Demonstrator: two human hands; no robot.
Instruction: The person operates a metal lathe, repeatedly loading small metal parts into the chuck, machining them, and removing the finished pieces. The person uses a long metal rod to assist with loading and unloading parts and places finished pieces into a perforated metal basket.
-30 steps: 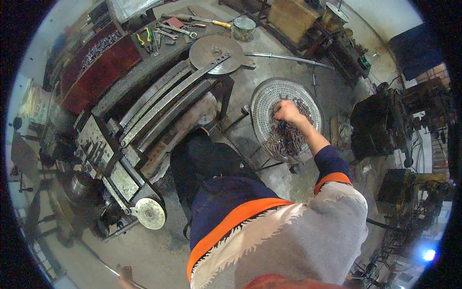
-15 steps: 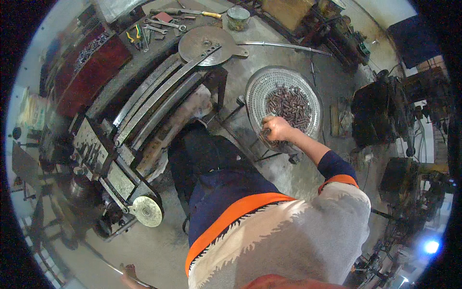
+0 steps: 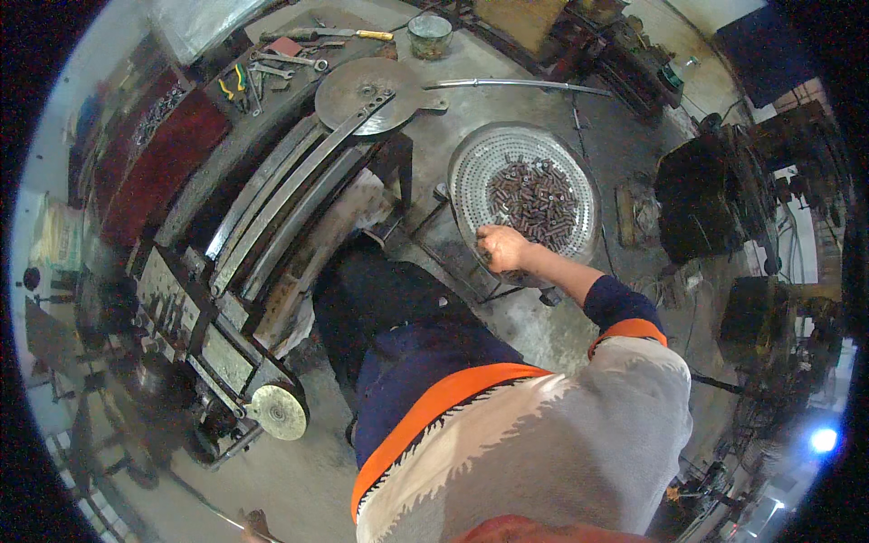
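Note:
My right hand (image 3: 502, 248) is at the near left rim of a round perforated metal basin (image 3: 468, 181). Its fingers are curled together, and whatever is between them is hidden. A heap of short dark metal pins (image 3: 534, 204) lies in the basin. At the lower left edge of the picture my left hand (image 3: 257, 523), partly cut off, closes around a thin metal rod (image 3: 213, 503). To my left stands a machine with long steel bars (image 3: 299, 195), a large round disc (image 3: 367, 93) and a smaller pale disc (image 3: 278, 412).
Wrenches (image 3: 290, 61), yellow-handled pliers (image 3: 233, 83) and a metal bucket (image 3: 430, 38) lie beyond the machine. A long bar (image 3: 525, 84) juts rightward from the large disc. A dark red bin (image 3: 167, 167) stands far left. Dark machinery (image 3: 697, 213) lines the right side.
My right hand has drawn back left from over the pins to the basin's rim. The whole view has shifted slightly. My left hand has sunk lower at the picture's edge.

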